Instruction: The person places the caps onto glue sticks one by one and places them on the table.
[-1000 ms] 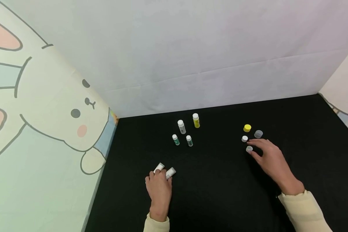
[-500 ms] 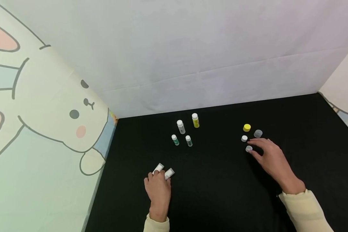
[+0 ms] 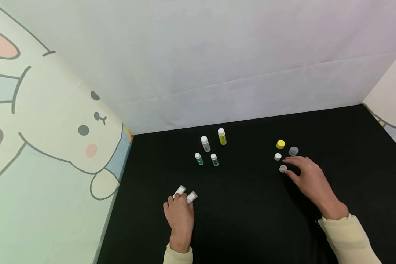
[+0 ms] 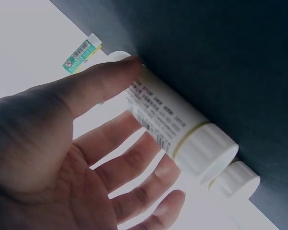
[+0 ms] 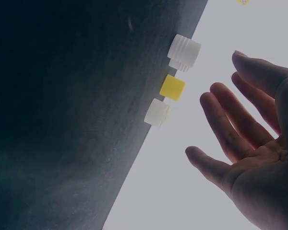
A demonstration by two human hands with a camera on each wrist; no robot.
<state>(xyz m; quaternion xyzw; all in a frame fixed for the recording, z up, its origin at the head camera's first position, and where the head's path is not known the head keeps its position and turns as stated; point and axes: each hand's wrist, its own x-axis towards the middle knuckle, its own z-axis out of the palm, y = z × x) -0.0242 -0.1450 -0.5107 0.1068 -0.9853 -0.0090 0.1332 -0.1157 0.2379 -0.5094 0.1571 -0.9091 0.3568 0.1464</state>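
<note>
My left hand (image 3: 179, 216) holds a white glue stick (image 4: 158, 112) that lies on its side, thumb on top and fingers curled beneath in the left wrist view. A second white glue stick (image 4: 235, 181) lies beside it, partly hidden by the first. My right hand (image 3: 308, 183) reaches in among loose caps, its fingers spread and gripping nothing. Its thumb tip is right at a clear cap (image 3: 282, 168), while the index fingertip stops just short of a small white cap (image 3: 277, 157). Behind these are a yellow cap (image 3: 280, 144) and a larger translucent cap (image 3: 293, 151).
Several tubes stand upright at the back left of the black table (image 3: 250, 220): two small green ones (image 3: 199, 159) (image 3: 215, 160), a white one (image 3: 206, 144) and a yellow one (image 3: 222, 136). A pale wall cloth (image 3: 244, 88) rises behind the table's far edge.
My right fingertips have drawn back very slightly from the small white cap. The left hand and the glue sticks have shifted a little to the left in the head view.
</note>
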